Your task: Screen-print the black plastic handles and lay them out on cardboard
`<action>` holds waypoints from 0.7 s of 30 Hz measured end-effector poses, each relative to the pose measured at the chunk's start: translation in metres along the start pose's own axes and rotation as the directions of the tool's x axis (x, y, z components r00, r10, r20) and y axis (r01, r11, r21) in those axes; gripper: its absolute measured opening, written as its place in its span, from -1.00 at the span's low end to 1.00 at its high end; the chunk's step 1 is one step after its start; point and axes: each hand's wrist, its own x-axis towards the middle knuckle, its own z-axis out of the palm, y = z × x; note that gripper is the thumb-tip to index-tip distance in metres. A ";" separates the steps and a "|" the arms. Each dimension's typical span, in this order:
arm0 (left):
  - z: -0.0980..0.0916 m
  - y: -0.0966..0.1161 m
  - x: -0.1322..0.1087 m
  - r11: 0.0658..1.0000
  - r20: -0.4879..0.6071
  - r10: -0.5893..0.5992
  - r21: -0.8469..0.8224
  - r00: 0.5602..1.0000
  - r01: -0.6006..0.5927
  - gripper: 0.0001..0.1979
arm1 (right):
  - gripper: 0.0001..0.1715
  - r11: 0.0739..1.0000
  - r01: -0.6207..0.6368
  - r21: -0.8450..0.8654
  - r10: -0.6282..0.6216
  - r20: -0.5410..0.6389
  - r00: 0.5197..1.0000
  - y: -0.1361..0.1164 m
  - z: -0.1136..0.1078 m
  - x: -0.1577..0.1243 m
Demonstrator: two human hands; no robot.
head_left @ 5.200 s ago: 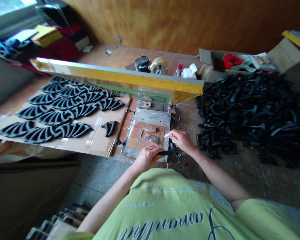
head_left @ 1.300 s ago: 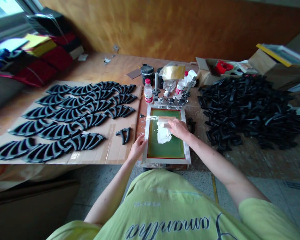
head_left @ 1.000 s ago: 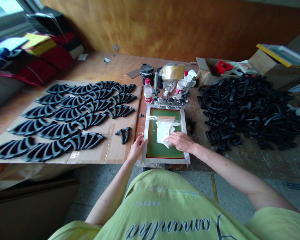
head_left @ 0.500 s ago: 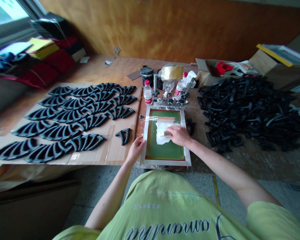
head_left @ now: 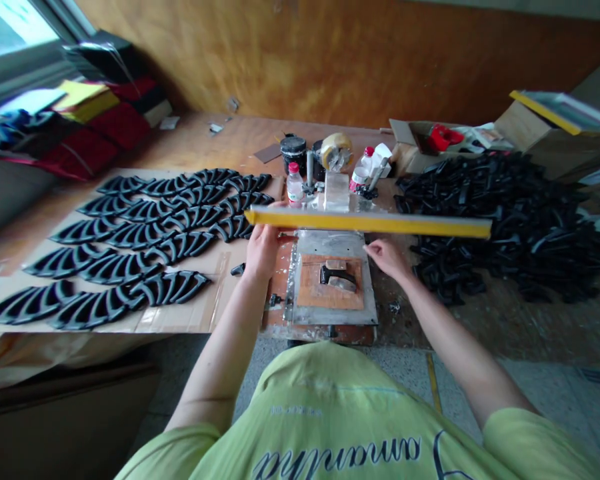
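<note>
A yellow-edged screen frame [head_left: 370,222] is tilted up off the metal base plate [head_left: 330,310], seen edge-on. My left hand [head_left: 261,250] grips its left corner from below. My right hand [head_left: 389,257] hovers under the frame's right part, beside the plate, fingers curled; nothing shows in it. On the plate's brown pad [head_left: 310,293] lies one black curved part [head_left: 337,275].
Rows of black fan-shaped parts [head_left: 140,247] lie on cardboard [head_left: 180,317] at left. A large heap of black parts [head_left: 510,220] fills the right. Bottles [head_left: 295,185], a tape roll [head_left: 335,152] and a black jar [head_left: 293,147] stand behind the frame. Boxes [head_left: 545,127] sit at far right.
The frame was lying flat while my right hand wiped it with a white cloth. Now it is swung up, the cloth is out of sight, and the part on the pad shows.
</note>
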 end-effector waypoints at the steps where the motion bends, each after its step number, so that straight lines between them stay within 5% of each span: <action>1: 0.005 0.004 0.011 1.000 -0.002 0.002 -0.022 1.000 -0.002 -0.53 | -0.58 0.998 0.037 -0.042 -0.034 0.077 0.996 -0.004 0.015 -0.013; 4: 0.013 0.004 0.021 0.997 -0.038 -0.023 -0.080 0.999 0.020 -0.51 | -0.68 0.962 0.125 -0.241 -0.052 0.290 0.956 -0.025 0.050 -0.040; 8: 0.017 -0.030 -0.035 0.976 -0.049 -0.206 -0.086 0.977 0.202 -0.46 | -0.74 0.947 0.008 -0.321 0.119 0.375 0.919 -0.052 0.058 -0.050; 9: 0.019 -0.043 -0.057 0.929 0.072 -0.365 -0.034 0.928 0.368 -0.43 | -0.74 0.951 -0.039 -0.308 0.155 0.364 0.919 -0.060 0.057 -0.053; 11: 0.025 -0.068 -0.101 0.762 0.289 -0.639 0.112 0.713 0.638 -0.36 | -0.73 0.963 -0.076 -0.257 0.158 0.313 0.937 -0.078 0.058 -0.063; 13: 0.029 -0.088 -0.132 0.704 0.290 -0.690 0.057 0.663 0.708 -0.36 | -0.76 0.985 0.037 -0.166 0.014 0.296 0.955 -0.094 0.064 -0.075; 17: 0.008 -0.109 -0.134 0.721 0.091 -0.687 -0.045 0.721 0.692 -0.44 | -0.80 0.923 0.383 0.035 -0.367 0.383 0.848 -0.078 0.059 -0.081; 19: -0.026 -0.114 -0.115 0.765 -0.043 -0.638 0.072 0.769 0.639 -0.45 | -0.71 0.934 0.355 -0.047 -0.306 0.410 0.859 -0.036 0.040 -0.072; 21: -0.070 -0.118 -0.096 0.777 -0.192 -0.547 0.246 0.815 0.580 -0.48 | -0.63 0.949 0.147 -0.279 -0.030 0.385 0.923 0.019 0.015 -0.060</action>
